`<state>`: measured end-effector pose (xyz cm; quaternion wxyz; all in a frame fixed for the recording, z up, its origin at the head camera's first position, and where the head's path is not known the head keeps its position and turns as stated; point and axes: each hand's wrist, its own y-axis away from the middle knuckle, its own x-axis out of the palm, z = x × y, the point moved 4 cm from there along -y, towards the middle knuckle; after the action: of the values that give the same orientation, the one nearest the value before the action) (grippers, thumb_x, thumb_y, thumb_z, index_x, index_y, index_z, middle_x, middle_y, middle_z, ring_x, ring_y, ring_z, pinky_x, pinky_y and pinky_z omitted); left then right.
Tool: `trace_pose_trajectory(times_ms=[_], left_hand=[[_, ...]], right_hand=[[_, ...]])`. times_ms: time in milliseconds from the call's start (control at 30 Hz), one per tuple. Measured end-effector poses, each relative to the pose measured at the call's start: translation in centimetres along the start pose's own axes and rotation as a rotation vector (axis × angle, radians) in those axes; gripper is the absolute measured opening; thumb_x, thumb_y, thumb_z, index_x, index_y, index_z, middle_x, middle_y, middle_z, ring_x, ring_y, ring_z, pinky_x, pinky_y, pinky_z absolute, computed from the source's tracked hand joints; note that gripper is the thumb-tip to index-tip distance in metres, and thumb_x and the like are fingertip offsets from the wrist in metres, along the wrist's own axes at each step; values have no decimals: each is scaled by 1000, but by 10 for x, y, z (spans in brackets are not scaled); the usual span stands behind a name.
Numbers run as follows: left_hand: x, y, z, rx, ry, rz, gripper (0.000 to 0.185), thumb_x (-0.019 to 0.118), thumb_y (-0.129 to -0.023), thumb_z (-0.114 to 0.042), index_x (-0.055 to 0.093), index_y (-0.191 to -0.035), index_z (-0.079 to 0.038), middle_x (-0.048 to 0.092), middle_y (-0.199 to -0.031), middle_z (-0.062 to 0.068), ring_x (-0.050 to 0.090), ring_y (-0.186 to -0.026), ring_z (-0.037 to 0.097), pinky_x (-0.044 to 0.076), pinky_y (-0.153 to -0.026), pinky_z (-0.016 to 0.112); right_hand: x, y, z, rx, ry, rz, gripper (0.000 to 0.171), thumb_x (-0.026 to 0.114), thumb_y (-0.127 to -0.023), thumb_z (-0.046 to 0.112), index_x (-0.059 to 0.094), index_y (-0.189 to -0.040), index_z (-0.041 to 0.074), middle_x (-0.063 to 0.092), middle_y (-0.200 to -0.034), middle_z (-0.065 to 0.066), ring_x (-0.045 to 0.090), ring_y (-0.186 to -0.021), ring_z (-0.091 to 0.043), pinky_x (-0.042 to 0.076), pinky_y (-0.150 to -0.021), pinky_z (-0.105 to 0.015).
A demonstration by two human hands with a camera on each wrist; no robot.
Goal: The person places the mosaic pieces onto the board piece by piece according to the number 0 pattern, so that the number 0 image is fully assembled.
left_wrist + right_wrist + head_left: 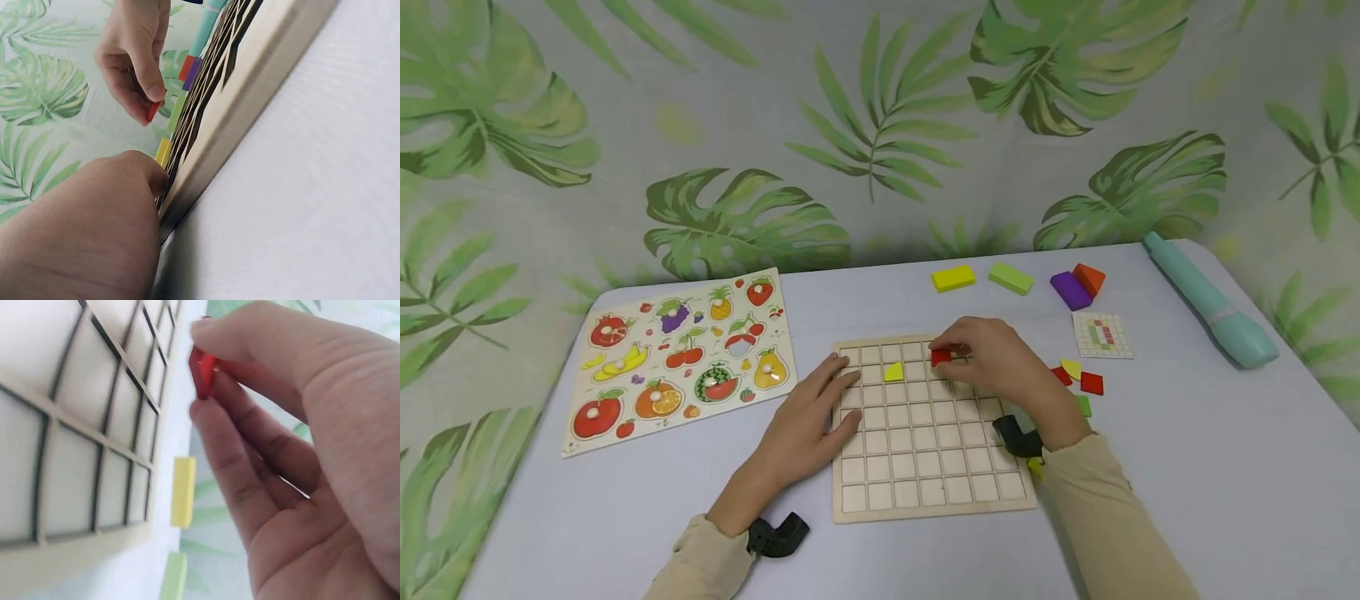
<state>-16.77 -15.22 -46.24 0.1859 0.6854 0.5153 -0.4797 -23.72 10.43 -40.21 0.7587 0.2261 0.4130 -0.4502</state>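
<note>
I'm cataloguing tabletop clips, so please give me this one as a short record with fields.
right hand: right hand pinches a red tile above the grid board
left hand: left hand rests on the board's left edge
on board: yellow tile, upper part
right of board: pattern card, loose tiles, teal object
beyond board: yellow block, green block, purple block, orange block
left of board: fruit puzzle

Counting two hands [808, 421], one grid board [919, 439], one fruit board [673, 371], one card [1102, 335], four blocks [953, 278], seven visible tiles [1092, 383], one teal object [1206, 300].
</note>
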Motion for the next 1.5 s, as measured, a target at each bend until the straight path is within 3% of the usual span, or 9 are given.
trace_pose_trajectory(times_ms=[267, 500, 1067, 1267, 1500], left_hand=[[-1, -1, -1, 0, 3, 4, 53, 62, -101, -34, 54, -148, -11, 40, -163, 10, 33, -154, 29, 37, -118, 53], [-1, -3, -2, 8, 6, 1, 53, 61, -101, -34, 54, -149, -12, 40, -163, 10, 33, -154, 28, 37, -119, 53], [1, -1, 1, -17, 16, 12, 53, 62, -101, -34, 55, -148, -12, 39, -163, 10, 33, -154, 29, 37, -119, 54], [1, 2, 1, -8, 9, 1, 53, 63, -100, -33, 55, -147, -9, 40, -162, 12, 34, -154, 30, 37, -118, 54], [2, 1, 2, 18, 9, -21, 52, 64, -100, -32, 56, -146, -9, 42, -161, 12, 34, -153, 30, 38, -118, 55]], right_hand=[[17, -7, 8, -71, -17, -23, 26, 78, -90, 13, 78, -116, 6, 75, -109, -5, 69, -101, -26, 56, -91, -46], [24, -10, 9, -73, 6, -15, 24, 79, -91, 13, 79, -114, 8, 76, -111, -5, 70, -100, -22, 57, -89, -42], [32, -7, 8, -81, -41, -3, 26, 78, -92, 15, 79, -118, 11, 74, -115, -6, 62, -111, -30, 51, -95, -48], [24, 2, 10, -117, -20, -47, 34, 81, -90, 19, 77, -122, 9, 73, -119, -8, 64, -115, -31, 51, -100, -51], [4, 18, 6, -84, -51, -56, 30, 81, -91, 21, 78, -120, 14, 75, -119, -1, 65, -118, -25, 50, -103, -51]])
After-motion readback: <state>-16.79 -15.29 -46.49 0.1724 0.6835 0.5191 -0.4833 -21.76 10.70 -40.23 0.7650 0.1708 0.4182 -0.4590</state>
